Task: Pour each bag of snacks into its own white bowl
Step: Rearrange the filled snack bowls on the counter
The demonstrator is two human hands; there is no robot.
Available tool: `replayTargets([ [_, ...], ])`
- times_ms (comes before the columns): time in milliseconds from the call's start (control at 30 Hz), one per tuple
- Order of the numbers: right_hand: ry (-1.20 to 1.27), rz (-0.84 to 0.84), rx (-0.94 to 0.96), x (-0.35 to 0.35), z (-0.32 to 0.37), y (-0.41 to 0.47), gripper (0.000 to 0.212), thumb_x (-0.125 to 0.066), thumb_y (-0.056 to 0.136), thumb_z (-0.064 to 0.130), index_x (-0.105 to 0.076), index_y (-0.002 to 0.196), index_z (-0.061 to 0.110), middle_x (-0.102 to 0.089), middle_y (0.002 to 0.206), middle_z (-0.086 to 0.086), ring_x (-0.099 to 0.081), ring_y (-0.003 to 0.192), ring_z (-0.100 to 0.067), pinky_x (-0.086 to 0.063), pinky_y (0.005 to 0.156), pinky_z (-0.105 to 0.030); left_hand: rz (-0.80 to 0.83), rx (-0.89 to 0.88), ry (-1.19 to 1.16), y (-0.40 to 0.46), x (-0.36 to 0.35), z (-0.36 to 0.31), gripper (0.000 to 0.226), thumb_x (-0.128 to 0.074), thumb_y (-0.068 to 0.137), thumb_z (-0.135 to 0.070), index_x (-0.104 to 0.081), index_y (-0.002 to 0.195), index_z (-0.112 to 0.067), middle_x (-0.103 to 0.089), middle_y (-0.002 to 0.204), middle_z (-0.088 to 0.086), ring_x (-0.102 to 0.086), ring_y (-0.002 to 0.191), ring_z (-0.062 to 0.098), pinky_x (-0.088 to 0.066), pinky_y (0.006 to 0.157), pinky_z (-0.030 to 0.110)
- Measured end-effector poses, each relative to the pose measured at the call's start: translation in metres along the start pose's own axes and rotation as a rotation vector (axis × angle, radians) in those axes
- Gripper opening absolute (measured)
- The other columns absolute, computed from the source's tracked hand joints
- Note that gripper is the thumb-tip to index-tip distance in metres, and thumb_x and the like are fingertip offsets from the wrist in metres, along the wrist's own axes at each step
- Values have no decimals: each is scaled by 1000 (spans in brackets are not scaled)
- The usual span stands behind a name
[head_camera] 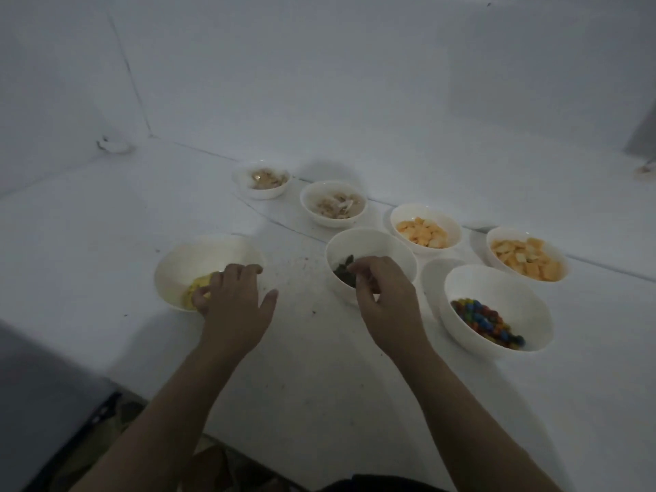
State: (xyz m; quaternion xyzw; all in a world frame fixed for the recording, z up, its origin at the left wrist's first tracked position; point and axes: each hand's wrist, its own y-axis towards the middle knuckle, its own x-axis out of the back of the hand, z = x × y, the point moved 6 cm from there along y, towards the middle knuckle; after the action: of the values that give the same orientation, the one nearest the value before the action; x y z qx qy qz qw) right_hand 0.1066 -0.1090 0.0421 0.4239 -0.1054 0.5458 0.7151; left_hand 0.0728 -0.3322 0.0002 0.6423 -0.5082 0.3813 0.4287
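Bowls of snacks stand on a white table (319,385), seven in all, each white. The left hand (232,307) reaches over the near rim of the leftmost bowl (198,257), fingers curled down onto the yellow chips (195,289) inside, thumb held out to the side above the table; whether it actually grips any chips cannot be told. The right hand (387,296) hangs over the middle bowl (369,246), fingertips drawn together into a pinch at the dark snack (344,269) lying in it. What that dark snack is stays unclear in the dim light.

Just right of the middle bowl sits a bowl of coloured candies (486,323), tilted toward the camera in the wide-angle view. Behind it stand two bowls of orange crackers, one at the far right (525,259) and one nearer the centre (422,230). Farther back and to the left are two smaller-looking bowls with pale, brownish pieces, the nearer one (333,204) just beside the middle bowl and the farther one (264,179) close to the back wall (319,83).

Small dark crumbs (301,271) are scattered on the table between the two hands. No bags show anywhere in view.
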Motion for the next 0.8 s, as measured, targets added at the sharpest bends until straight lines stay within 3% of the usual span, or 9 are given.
replayTargets([
  [133,35,50,-46,-36,2,6,20,-56,91,2,-67,102,14,-63,100,3,-56,92,-11,-48,85,-29,116,-45,137,6,-10,9,42,-35,101,-42,-43,139,-27,-53,136,-3,-42,129,22,-22,105,47],
  [233,11,89,-133,-58,-1,6,22,-57,91,7,-66,108,17,-62,109,1,-55,101,-15,-48,92,-38,132,-124,63,23,-8,11,36,-32,103,-34,-47,135,-29,-59,129,-3,-51,119,21,-24,104,45],
  [433,-99,-8,-326,-72,-19,9,30,-58,95,14,-60,125,15,-63,121,-2,-55,114,-20,-45,102,-37,173,-307,-57,58,-11,9,31,-36,103,-32,-55,128,-32,-65,122,-7,-57,113,20,-23,99,40],
  [500,-183,-49,-342,-74,-21,12,28,-55,97,18,-62,124,14,-65,119,-4,-57,111,-23,-46,98,-38,183,-348,-84,69,-13,6,31,-37,103,-31,-56,127,-32,-65,123,-7,-57,113,19,-23,100,40],
  [667,-436,-9,-319,-82,-17,18,28,-44,103,29,-70,105,19,-72,93,0,-66,85,-22,-48,72,-35,133,-441,-141,89,-17,1,28,-45,101,-30,-63,122,-30,-69,116,-6,-61,106,20,-33,97,38],
  [800,-543,-108,-291,-86,-16,17,22,-52,98,23,-73,103,19,-74,86,0,-66,76,-25,-44,66,-35,118,-506,-220,103,-23,-1,27,-52,97,-30,-69,118,-28,-74,103,-1,-66,95,24,-43,93,40],
])
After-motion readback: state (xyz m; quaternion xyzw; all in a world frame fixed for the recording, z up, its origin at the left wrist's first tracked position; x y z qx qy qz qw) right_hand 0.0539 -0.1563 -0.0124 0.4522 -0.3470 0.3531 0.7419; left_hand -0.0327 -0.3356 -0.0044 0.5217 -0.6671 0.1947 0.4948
